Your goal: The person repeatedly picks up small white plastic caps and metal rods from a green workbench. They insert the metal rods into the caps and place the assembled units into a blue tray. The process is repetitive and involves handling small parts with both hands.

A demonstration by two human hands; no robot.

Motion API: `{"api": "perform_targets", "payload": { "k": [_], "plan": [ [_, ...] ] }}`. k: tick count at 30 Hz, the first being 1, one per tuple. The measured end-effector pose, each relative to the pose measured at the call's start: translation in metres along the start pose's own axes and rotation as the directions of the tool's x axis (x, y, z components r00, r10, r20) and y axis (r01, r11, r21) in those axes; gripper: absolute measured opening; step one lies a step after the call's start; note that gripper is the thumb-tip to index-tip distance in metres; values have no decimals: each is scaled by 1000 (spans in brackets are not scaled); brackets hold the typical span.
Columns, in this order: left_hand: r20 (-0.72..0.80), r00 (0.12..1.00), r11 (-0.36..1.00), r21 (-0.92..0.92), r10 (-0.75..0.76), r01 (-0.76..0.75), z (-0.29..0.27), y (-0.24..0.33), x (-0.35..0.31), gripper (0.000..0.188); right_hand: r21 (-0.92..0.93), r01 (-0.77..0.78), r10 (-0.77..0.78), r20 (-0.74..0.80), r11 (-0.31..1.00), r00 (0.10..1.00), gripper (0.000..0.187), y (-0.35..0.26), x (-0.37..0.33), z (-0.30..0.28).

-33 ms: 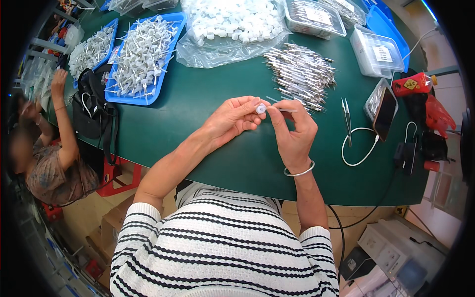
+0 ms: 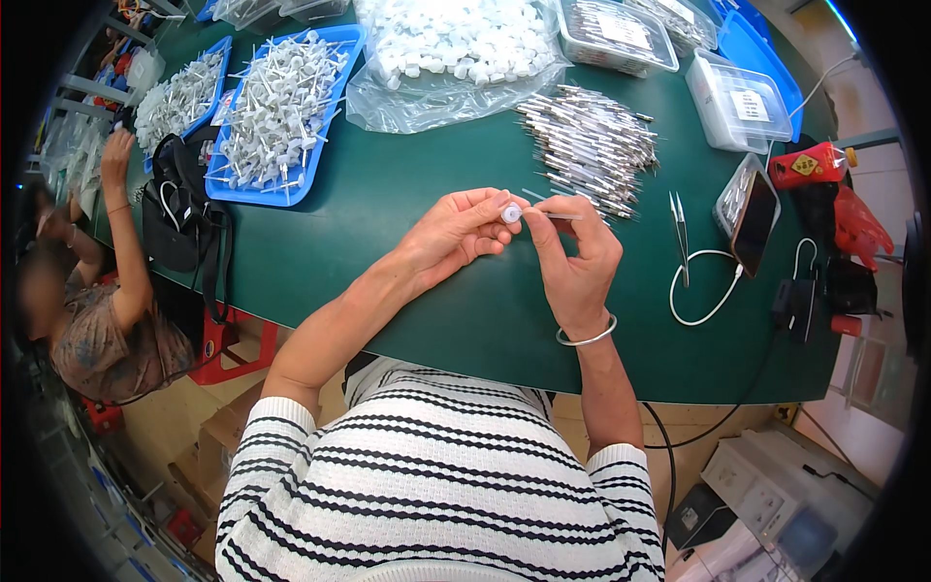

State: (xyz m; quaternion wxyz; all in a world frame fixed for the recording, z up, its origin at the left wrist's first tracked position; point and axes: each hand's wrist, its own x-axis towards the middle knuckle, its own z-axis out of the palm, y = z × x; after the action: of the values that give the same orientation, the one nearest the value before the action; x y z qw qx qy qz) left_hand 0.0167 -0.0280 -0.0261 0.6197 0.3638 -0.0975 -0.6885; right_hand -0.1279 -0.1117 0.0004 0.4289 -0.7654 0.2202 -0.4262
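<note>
Over the green table, my left hand [image 2: 454, 236] pinches a small round white plastic cap [image 2: 512, 213] between thumb and fingertips, its round face toward me. Close on its right, my right hand [image 2: 583, 260] is closed on a thin rod [image 2: 564, 216] that lies about level between thumb and fingers. The rod's left end is near the cap; whether it touches is too small to tell. Just beyond my right hand lies a loose pile of thin metal-and-white rods [image 2: 590, 145]. A bag of white caps [image 2: 456, 44] lies open at the far middle.
Blue trays [image 2: 308, 184] of white stemmed pieces and a black bag [image 2: 175, 218] are at the left. Tweezers [image 2: 680, 233], a white cable [image 2: 690, 322], a phone [image 2: 755, 228] and plastic boxes [image 2: 737, 102] lie right. Another person [image 2: 116, 320] sits at the left edge.
My hands keep the same pose with the cap and the rod. At the left, the other person's hands have shifted slightly.
</note>
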Motion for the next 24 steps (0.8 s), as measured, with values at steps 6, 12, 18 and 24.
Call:
{"api": "perform_targets", "payload": {
  "k": [6, 12, 18, 24],
  "plan": [
    [1, 1000, 1000, 13, 8, -8, -1, 0, 1, 27, -25, 5, -4, 3, 1000, 1000, 11, 0, 0, -1],
    [-15, 1000, 999, 38, 16, -15, 0, 0, 0, 26, -23, 12, -12, -1, 1000, 1000, 11, -1, 0, 0],
    [-24, 999, 996, 81, 29, -27, 1, 1, 0, 26, -22, 31, -31, 15, 999, 999, 11, -1, 1, 0],
    [-20, 1000, 999, 49, 13, -12, 1, 1, 0, 26, 0, 18, -18, 23, 1000, 1000, 11, 0, 2, -1]
  ]
}}
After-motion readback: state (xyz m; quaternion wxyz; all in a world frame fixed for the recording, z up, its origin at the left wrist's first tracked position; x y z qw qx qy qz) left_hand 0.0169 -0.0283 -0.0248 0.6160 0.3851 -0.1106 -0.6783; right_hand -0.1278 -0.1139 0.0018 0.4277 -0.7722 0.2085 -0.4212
